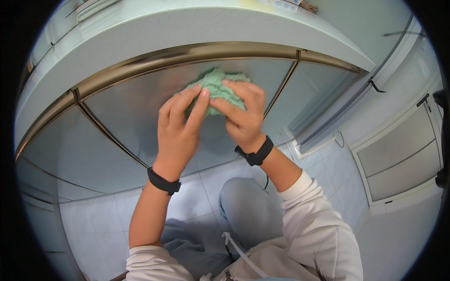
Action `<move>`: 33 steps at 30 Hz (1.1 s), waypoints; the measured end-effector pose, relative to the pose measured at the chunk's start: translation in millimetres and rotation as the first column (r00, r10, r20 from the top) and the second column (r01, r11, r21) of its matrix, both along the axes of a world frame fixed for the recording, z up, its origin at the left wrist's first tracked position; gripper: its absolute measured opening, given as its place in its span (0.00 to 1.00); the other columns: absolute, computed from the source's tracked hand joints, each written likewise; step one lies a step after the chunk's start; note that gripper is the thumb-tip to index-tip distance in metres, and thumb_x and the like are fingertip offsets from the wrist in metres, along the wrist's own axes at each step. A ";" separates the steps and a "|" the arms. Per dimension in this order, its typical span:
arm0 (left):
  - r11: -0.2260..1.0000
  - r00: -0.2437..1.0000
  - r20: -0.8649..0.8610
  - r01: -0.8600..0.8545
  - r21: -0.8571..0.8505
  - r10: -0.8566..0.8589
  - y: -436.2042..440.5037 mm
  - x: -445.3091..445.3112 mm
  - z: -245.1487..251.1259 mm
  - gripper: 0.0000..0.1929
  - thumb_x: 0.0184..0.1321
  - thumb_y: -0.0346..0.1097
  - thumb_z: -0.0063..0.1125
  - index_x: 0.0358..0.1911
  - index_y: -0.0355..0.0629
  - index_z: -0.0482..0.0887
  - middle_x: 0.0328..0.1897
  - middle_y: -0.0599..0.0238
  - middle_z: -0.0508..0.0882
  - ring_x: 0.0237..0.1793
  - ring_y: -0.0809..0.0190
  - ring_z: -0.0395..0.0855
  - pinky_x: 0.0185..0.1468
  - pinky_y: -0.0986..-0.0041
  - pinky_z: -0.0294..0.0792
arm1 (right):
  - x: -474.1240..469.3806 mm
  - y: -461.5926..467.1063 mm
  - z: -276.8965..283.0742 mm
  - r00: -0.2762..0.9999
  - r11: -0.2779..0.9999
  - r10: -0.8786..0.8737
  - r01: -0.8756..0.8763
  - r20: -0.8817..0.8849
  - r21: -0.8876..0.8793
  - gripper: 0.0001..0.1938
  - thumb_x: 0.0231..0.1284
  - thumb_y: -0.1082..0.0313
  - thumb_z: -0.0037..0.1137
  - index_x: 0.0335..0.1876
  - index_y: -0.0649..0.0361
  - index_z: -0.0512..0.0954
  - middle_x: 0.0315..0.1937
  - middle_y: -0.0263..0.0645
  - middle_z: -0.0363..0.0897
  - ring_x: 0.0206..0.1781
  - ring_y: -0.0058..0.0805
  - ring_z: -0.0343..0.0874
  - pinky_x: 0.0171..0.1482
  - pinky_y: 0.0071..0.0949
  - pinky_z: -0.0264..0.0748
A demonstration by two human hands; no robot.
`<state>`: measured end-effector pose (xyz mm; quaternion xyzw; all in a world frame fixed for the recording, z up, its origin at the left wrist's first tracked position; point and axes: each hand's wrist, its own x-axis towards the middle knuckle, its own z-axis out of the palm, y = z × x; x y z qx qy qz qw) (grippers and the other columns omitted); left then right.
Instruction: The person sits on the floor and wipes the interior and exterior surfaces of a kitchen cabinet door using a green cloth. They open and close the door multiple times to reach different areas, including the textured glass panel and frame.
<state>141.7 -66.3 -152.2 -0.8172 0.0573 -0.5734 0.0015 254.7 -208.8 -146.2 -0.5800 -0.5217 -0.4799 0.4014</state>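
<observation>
A crumpled green cloth lies against a glossy grey cabinet door below the countertop. My left hand has its fingertips on the cloth's left side. On its right side, my right hand grips the cloth between bent fingers and thumb. The thumbs and fingers of both hands nearly meet at the middle of the cloth. Black bands circle both wrists. A brass-coloured metal rail runs along the top of the door, just above the cloth.
A pale countertop curves overhead, with a wooden clip near its back edge. Further cabinet doors stand on both sides. At the right is a low framed panel door. Tiled floor and my bent knee are below.
</observation>
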 end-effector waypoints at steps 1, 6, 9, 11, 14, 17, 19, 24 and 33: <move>1.000 1.000 0.005 -0.009 0.005 0.009 4.9 -3.1 -7.1 0.28 0.57 0.22 0.63 0.63 0.52 0.83 0.65 0.69 0.79 0.63 0.56 0.75 0.64 0.67 0.74 | -1.9 3.6 -5.4 1.000 1.000 0.020 -0.020 -0.001 -0.004 0.20 0.47 0.78 0.62 0.45 0.44 0.91 0.57 0.35 0.83 0.55 0.37 0.75 0.60 0.35 0.73; 1.000 1.000 0.022 -0.021 0.010 0.020 16.6 -9.5 -35.8 0.30 0.56 0.22 0.65 0.64 0.56 0.82 0.66 0.71 0.76 0.62 0.57 0.73 0.63 0.67 0.75 | -10.6 17.5 -28.7 0.997 0.997 0.076 -0.076 -0.023 0.002 0.20 0.44 0.78 0.63 0.44 0.48 0.91 0.57 0.37 0.83 0.56 0.40 0.75 0.60 0.36 0.73; 1.000 0.999 0.022 0.027 0.013 -0.027 21.4 -12.2 -38.4 0.30 0.56 0.22 0.65 0.63 0.60 0.82 0.65 0.71 0.76 0.62 0.57 0.73 0.62 0.67 0.76 | -13.8 19.3 -31.0 0.996 0.997 0.079 -0.079 -0.034 -0.001 0.18 0.46 0.78 0.64 0.44 0.50 0.90 0.58 0.37 0.83 0.55 0.39 0.75 0.59 0.36 0.73; 0.999 0.999 0.027 0.026 0.041 -0.027 22.6 -14.1 -35.4 0.31 0.56 0.22 0.64 0.63 0.64 0.83 0.64 0.71 0.76 0.61 0.58 0.72 0.61 0.67 0.77 | -15.7 18.2 -28.3 0.997 0.997 0.068 -0.068 -0.033 -0.018 0.16 0.48 0.78 0.64 0.43 0.51 0.90 0.58 0.37 0.83 0.54 0.39 0.75 0.58 0.36 0.73; 0.999 0.999 0.039 0.000 0.049 -0.002 23.2 -16.1 -26.6 0.30 0.56 0.23 0.62 0.63 0.64 0.84 0.64 0.72 0.75 0.61 0.59 0.72 0.60 0.67 0.78 | -19.8 21.0 -21.1 0.998 0.997 0.067 -0.067 -0.021 -0.032 0.17 0.47 0.79 0.63 0.44 0.53 0.89 0.57 0.37 0.83 0.55 0.39 0.75 0.60 0.37 0.71; 0.995 0.994 0.090 -0.070 0.065 0.064 24.4 -17.0 -13.8 0.30 0.55 0.24 0.62 0.62 0.62 0.84 0.66 0.73 0.75 0.62 0.59 0.72 0.59 0.68 0.78 | -26.8 28.5 -10.3 0.999 0.999 0.038 -0.038 -0.004 -0.012 0.18 0.46 0.81 0.62 0.44 0.53 0.89 0.57 0.37 0.83 0.55 0.40 0.75 0.59 0.37 0.71; 0.996 0.989 0.128 -0.074 0.051 0.067 30.6 -21.2 -1.8 0.28 0.55 0.25 0.64 0.61 0.61 0.85 0.66 0.74 0.78 0.61 0.59 0.74 0.58 0.68 0.79 | -33.6 40.0 0.1 1.000 0.999 0.030 -0.030 0.004 0.012 0.20 0.46 0.82 0.61 0.45 0.52 0.90 0.57 0.36 0.83 0.55 0.39 0.75 0.59 0.36 0.69; 0.988 0.964 0.217 -0.153 -0.008 0.151 53.5 -39.7 28.5 0.27 0.56 0.26 0.64 0.60 0.62 0.87 0.64 0.76 0.81 0.59 0.58 0.76 0.58 0.69 0.79 | -49.9 72.6 37.2 0.996 0.997 0.064 -0.067 0.070 0.047 0.20 0.48 0.82 0.61 0.46 0.51 0.89 0.55 0.35 0.83 0.53 0.37 0.75 0.59 0.33 0.67; 0.962 0.908 0.319 -0.257 -0.089 0.272 90.0 -64.9 23.3 0.27 0.59 0.21 0.61 0.60 0.60 0.88 0.63 0.73 0.80 0.58 0.58 0.76 0.62 0.69 0.76 | -78.8 120.4 50.7 0.973 0.984 0.172 -0.178 0.156 0.021 0.23 0.46 0.83 0.58 0.47 0.52 0.89 0.57 0.37 0.83 0.54 0.39 0.75 0.60 0.35 0.68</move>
